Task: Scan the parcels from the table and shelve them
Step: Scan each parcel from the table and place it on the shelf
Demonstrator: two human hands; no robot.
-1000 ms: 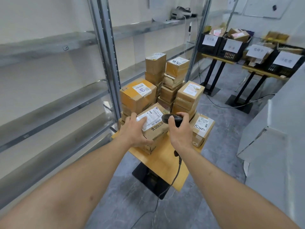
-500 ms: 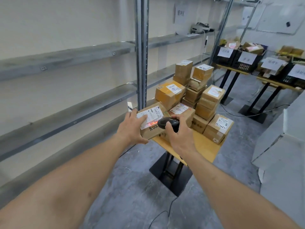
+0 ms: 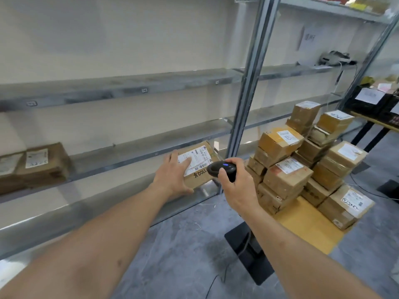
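My left hand (image 3: 174, 173) grips a brown cardboard parcel (image 3: 199, 168) with a white label and "DOLL" print, holding it off the table in front of the metal shelves (image 3: 121, 147). Its fingers lie across the label and its thumb is under the near edge. My right hand (image 3: 235, 182) grips a black barcode scanner (image 3: 222, 168) with a blue light, just right of that parcel. Several taped parcels (image 3: 287, 175) are stacked on the yellow table (image 3: 306, 225) to the right.
Two brown parcels (image 3: 34, 167) lie on the shelf at the far left. A vertical shelf post (image 3: 248, 91) stands behind the held parcel. The table's black base (image 3: 248, 255) and the scanner cable lie on the grey floor. Dark bins with labels (image 3: 373, 100) stand at the far right.
My left hand has lifted the parcel off the table and carried it left toward the shelves. My view has turned left. My right hand with the scanner has followed beside it.
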